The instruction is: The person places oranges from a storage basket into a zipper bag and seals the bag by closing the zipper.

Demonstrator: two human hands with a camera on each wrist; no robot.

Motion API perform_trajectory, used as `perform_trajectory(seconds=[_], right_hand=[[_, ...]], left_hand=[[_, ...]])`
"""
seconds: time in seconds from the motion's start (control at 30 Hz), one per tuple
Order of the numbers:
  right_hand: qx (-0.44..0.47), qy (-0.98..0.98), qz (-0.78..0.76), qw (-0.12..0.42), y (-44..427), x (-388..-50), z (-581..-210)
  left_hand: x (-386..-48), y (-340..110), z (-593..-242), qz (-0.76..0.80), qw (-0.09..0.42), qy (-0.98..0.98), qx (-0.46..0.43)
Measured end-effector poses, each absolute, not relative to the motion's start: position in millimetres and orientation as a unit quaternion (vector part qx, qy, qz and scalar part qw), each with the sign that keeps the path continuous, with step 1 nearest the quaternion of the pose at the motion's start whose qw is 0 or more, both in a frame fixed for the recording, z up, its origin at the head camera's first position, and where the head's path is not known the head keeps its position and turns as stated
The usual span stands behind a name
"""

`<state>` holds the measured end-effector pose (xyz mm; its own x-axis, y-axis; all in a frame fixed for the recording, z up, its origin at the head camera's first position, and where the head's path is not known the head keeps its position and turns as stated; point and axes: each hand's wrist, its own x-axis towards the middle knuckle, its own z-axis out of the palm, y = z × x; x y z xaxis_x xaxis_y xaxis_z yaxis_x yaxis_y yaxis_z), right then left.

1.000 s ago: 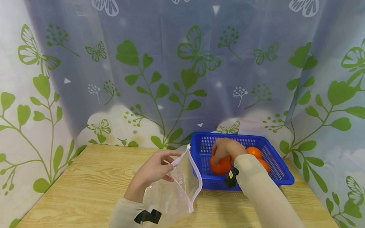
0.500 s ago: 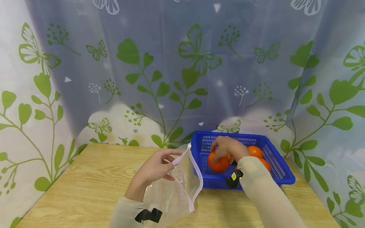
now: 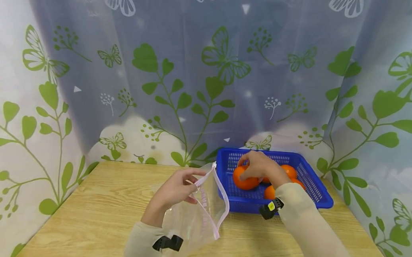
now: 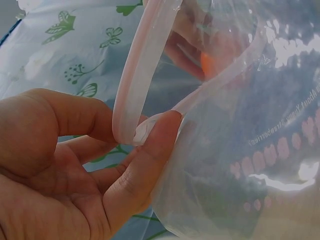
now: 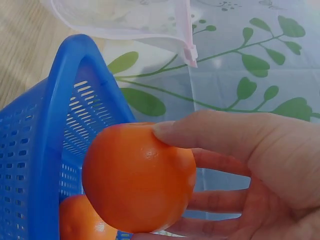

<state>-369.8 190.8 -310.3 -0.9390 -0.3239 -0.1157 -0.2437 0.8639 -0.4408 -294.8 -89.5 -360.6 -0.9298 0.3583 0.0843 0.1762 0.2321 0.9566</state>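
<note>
In the head view my left hand (image 3: 176, 188) pinches the pink-rimmed mouth of a clear zip bag (image 3: 188, 223). Thumb and fingers close on the rim in the left wrist view, and the bag (image 4: 235, 165) gapes, with pink print on its side. My right hand (image 3: 260, 168) holds an orange (image 3: 244, 179) over the left part of a blue basket (image 3: 243, 207). Seen from the right wrist, the thumb lies on top of the orange (image 5: 140, 177) and the fingers go round its far side. Several more oranges (image 3: 289, 172) lie in the basket, partly behind the right arm.
The basket stands at the back right of the wooden table (image 3: 114, 201), its left wall close beside the bag's mouth. A patterned curtain (image 3: 180, 83) with leaves and butterflies hangs behind and at both sides.
My right hand has lifted the orange slightly up and to the left in the basket, uncovering another orange below its wrist. The left hand and bag have stayed in place.
</note>
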Motion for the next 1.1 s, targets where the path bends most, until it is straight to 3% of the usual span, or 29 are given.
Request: perform_trajectory(seconds=[0.5, 1.1], right_hand=[[-0.196, 0.957, -0.211, 0.039, 188.3, -346.6, -307.0], [-0.203, 0.95, -0.238, 0.014, 197.8, -332.9, -312.1]], left_hand=[[-295.4, -89.0, -361.2, 0.594, 0.077, 0.783, 0.168], [-292.2, -89.3, -357.8, 0.587, 0.079, 0.786, 0.176]])
